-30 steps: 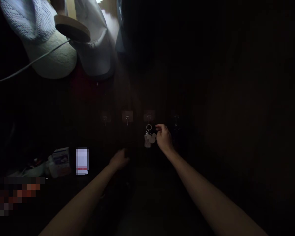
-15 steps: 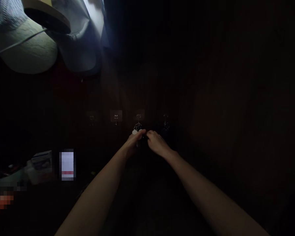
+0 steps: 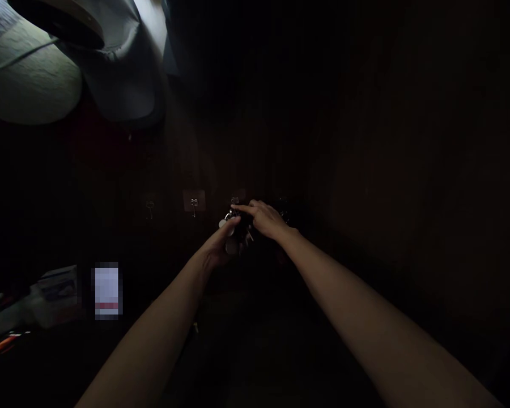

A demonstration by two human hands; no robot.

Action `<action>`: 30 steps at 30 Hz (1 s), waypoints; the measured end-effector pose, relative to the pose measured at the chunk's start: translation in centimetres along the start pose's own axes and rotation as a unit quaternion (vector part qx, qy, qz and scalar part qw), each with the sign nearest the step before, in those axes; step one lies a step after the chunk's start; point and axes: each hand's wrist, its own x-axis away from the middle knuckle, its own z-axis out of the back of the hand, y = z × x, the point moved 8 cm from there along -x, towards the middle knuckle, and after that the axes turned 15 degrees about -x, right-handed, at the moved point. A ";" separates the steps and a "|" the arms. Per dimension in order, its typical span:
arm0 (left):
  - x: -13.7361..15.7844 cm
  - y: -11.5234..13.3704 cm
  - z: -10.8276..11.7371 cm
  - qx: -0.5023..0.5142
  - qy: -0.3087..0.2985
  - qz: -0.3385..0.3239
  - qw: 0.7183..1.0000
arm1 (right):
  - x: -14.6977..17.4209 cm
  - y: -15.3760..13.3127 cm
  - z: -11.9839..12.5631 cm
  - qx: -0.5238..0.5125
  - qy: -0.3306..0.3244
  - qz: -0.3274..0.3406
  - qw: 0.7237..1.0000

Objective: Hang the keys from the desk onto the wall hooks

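A bunch of keys (image 3: 249,235) with white round tags (image 3: 225,224) hangs at a small wall hook (image 3: 235,200) in the dark. My left hand (image 3: 219,243) is closed around the left side of the bunch, its thumb on top near the tags. My right hand (image 3: 268,218) reaches across from the right, index finger stretched to the metal ring just under the hook, the other fingers bent. Its thumb is hidden. Whether the ring still sits on the hook is too dark to tell.
More hooks line the dark wall, including a left one (image 3: 194,203) on a clear pad and a right one (image 3: 283,212) with something dark on it. Caps (image 3: 121,85) hang upper left. A bright blurred-out rectangle (image 3: 106,289) and a pale box (image 3: 59,292) stand lower left.
My right hand has moved up and left over the bunch, its index finger now at the ring by the hook. More keys show between the hands. The view has shifted slightly.
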 end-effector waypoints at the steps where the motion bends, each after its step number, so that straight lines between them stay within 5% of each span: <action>1: 0.1 1.2 -0.5 0.020 -0.008 -0.016 1.000 | -0.1 0.0 0.0 -0.001 0.003 0.003 1.000; 6: 1.4 4.4 -0.6 0.008 0.014 -0.058 0.998 | -0.2 0.2 -0.1 -0.034 0.020 0.007 0.999; 8: 2.5 1.9 1.1 -0.047 0.045 -0.023 0.998 | 0.7 0.2 -0.4 -0.073 0.028 0.019 0.997; 11: 5.2 -5.1 5.3 -0.150 0.108 0.086 0.979 | 3.5 0.7 -0.7 -0.150 0.100 0.030 0.983; 15: 8.6 -11.2 10.9 -0.324 0.166 0.135 0.921 | 9.3 4.2 0.5 -0.240 0.347 -0.027 0.906; 19: 9.3 -9.3 13.2 -0.477 0.175 0.128 0.852 | 12.6 8.7 0.3 -0.292 0.463 -0.159 0.821; 23: 6.7 -3.2 9.9 -0.549 0.219 0.019 0.807 | 11.7 11.4 -1.7 -0.394 0.385 -0.258 0.794; 26: 2.6 -1.3 3.9 -0.473 0.184 -0.078 0.858 | 10.8 11.8 -2.9 -0.424 0.317 -0.294 0.796; 30: -3.2 -2.0 -3.3 -0.374 0.150 -0.131 0.906 | 9.9 10.9 -3.6 -0.411 0.253 -0.290 0.826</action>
